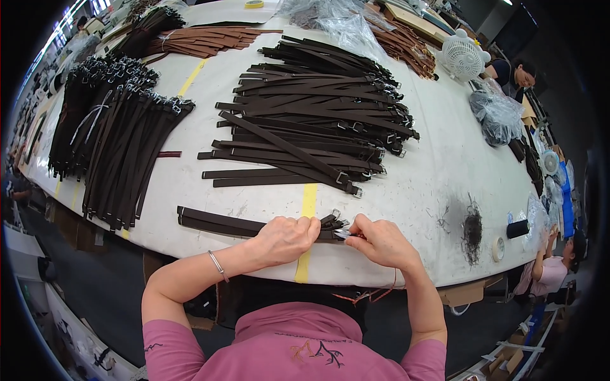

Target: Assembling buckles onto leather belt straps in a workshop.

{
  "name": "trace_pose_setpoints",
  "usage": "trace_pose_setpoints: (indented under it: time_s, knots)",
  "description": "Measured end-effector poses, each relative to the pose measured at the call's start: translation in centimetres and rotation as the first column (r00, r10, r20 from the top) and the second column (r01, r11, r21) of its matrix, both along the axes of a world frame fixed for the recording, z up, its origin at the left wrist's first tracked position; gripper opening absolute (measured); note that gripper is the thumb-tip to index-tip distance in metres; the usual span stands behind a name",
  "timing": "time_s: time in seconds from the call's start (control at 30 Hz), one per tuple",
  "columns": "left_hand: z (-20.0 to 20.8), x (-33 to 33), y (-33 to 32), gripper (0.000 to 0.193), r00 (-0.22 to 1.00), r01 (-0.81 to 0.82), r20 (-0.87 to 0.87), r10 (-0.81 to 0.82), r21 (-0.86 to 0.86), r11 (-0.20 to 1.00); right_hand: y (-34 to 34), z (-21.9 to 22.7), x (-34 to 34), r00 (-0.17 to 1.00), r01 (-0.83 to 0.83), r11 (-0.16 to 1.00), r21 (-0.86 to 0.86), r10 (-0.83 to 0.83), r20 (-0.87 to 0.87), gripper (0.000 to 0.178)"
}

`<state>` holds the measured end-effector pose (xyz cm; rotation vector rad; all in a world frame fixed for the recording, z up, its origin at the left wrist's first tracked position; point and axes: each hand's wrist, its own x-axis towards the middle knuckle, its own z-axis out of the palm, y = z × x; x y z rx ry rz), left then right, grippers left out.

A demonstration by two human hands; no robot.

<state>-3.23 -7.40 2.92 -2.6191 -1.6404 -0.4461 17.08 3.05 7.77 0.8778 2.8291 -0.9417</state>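
Note:
Close in front of me, a few dark brown belts [222, 222] lie along the table edge, their metal buckles bunched at the right end. My left hand [289, 238] is closed around these belts just left of the buckles. Against the buckle end, my right hand [384, 242] grips a small tool with bright, pale blades [343, 233] that looks like thread snips; most of it is hidden in my fingers. Beyond my hands spreads a large pile of dark brown belts [311, 120], with most buckles toward the right.
Bundled belts [121, 140] lie at the left, brown straps [203, 41] farther back. Dark thread scraps [471, 232], a tape roll [498, 249] and a black thread spool [518, 228] sit at the right. Beyond stand a white fan [462, 56] and two people. Yellow tape [309, 200] crosses the table.

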Motion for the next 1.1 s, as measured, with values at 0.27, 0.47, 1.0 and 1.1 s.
trace_pose_setpoints:
  time_s: [0.27,0.47,1.0,1.1]
  knots:
    - [-0.6,0.2,-0.3,0.032,0.999,-0.026,-0.034,0.026,-0.004,1.0,0.5,0.3,-0.3,0.999,0.004,0.998,-0.056,-0.001,0.048,0.022]
    - [-0.6,0.3,-0.3,0.02,0.995,-0.016,-0.097,0.027,0.105,0.994,0.9,0.3,-0.5,0.995,-0.044,0.998,-0.033,0.047,0.09,0.022]
    - [-0.6,0.4,-0.4,0.021,0.99,-0.022,-0.136,0.042,0.143,0.989,1.6,-0.5,-0.4,0.998,-0.026,0.973,-0.23,0.038,0.046,0.021]
    - [-0.6,0.5,-0.4,0.022,0.989,-0.018,-0.142,0.038,0.139,0.99,1.8,-0.6,-0.4,0.997,-0.038,0.969,-0.246,0.052,0.052,0.021]
